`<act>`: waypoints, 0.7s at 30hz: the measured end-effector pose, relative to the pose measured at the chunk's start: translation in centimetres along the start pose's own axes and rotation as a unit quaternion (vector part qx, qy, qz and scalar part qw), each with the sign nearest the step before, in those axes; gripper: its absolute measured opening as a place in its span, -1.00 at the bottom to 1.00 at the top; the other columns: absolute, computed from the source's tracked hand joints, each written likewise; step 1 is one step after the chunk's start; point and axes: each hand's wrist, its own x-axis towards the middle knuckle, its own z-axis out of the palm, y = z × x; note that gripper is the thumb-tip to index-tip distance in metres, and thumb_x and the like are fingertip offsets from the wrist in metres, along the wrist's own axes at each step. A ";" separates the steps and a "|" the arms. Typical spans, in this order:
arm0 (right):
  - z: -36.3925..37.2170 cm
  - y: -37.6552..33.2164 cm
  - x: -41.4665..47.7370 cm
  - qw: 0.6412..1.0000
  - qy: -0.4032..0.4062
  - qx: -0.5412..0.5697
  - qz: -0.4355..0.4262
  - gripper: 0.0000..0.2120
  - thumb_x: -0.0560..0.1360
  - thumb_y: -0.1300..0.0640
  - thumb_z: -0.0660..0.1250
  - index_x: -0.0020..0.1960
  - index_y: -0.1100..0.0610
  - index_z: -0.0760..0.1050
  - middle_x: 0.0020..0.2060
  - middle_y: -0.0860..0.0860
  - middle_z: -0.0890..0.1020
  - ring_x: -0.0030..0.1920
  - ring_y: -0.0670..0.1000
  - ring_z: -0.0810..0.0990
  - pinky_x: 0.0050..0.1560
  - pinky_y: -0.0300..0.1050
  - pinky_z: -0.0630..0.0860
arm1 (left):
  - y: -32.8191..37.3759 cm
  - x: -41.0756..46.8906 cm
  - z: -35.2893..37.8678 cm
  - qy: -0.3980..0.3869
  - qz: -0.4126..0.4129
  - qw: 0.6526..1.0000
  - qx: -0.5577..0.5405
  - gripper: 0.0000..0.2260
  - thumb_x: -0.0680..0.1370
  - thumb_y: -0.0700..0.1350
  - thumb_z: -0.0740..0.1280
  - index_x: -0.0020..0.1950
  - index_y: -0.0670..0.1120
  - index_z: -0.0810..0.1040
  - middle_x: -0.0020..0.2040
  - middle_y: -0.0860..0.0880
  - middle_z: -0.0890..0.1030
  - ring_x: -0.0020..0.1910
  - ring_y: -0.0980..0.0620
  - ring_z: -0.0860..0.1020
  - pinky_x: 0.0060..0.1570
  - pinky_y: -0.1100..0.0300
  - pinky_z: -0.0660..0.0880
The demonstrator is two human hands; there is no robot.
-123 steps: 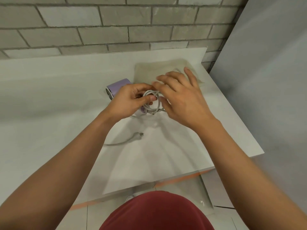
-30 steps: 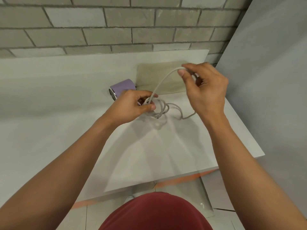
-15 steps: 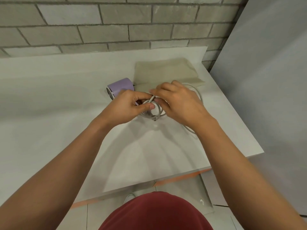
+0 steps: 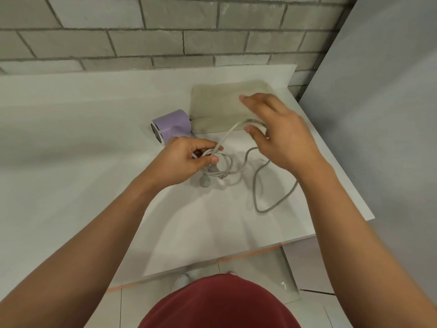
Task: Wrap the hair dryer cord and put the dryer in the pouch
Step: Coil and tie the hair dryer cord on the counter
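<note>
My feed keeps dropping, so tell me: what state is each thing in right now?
hair dryer, lying on the table, outside the pouch.
cord, partly coiled; a loose loop lies on the table.
pouch, flat on the table.
left hand, grips the coiled loops.
right hand, holds a raised length of cord.

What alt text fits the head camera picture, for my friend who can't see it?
A left hand holds coils of grey cord beside a purple dryer on a white table. The right hand holds a loose length of cord up, in front of a beige pouch.
</note>
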 end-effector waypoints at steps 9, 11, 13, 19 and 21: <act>1.3 0.1 -0.6 0.998 -0.029 0.039 -0.050 -0.72 0.63 -0.15 0.30 0.16 -0.06 0.70 -0.03 -0.11 0.65 -0.18 -0.10 0.58 -0.20 0.05 0.58 | -1.2 0.2 0.0 -0.045 -0.020 0.999 -0.004 -0.70 0.55 -0.06 0.51 0.28 0.12 0.68 -0.02 0.15 0.73 -0.10 0.21 0.63 0.03 0.29 0.58; 0.7 1.2 -0.7 0.995 0.022 0.100 -0.007 -0.77 0.62 -0.11 0.38 0.14 -0.04 0.72 -0.05 -0.12 0.65 -0.25 -0.21 0.50 -0.16 0.06 0.58 | -1.6 0.1 -0.1 -0.050 -0.028 0.998 -0.030 -0.68 0.56 -0.08 0.50 0.31 0.10 0.66 0.03 0.19 0.71 -0.10 0.22 0.62 0.04 0.25 0.61; -0.1 1.7 -0.8 0.989 0.046 0.137 0.015 -0.82 0.61 -0.04 0.43 0.12 0.00 0.73 -0.07 -0.12 0.66 -0.27 -0.22 0.51 -0.15 -0.04 0.56 | -1.7 0.1 -0.2 -0.041 -0.037 0.996 -0.070 -0.69 0.57 -0.14 0.49 0.31 0.06 0.67 0.08 0.22 0.70 -0.12 0.21 0.60 -0.01 0.20 0.64; -1.9 3.1 -1.1 0.972 0.139 0.174 0.071 -0.84 0.63 0.02 0.43 0.12 0.05 0.73 -0.18 -0.16 0.61 -0.23 -0.22 0.51 -0.11 -0.36 0.39 | -1.6 0.1 -0.2 -0.027 -0.058 0.994 -0.088 -0.72 0.57 -0.20 0.49 0.26 0.01 0.68 0.05 0.07 0.71 -0.11 0.20 0.62 -0.04 0.28 0.62; -2.4 4.2 -1.5 0.957 0.170 0.199 0.124 -0.81 0.63 -0.01 0.42 0.14 0.05 0.72 -0.15 -0.22 0.62 -0.19 -0.23 0.53 -0.07 -0.34 0.40 | -1.6 0.1 -0.2 -0.008 -0.070 0.995 -0.077 -0.79 0.56 -0.15 0.50 0.19 0.01 0.71 -0.02 0.01 0.72 -0.14 0.17 0.63 -0.06 0.31 0.60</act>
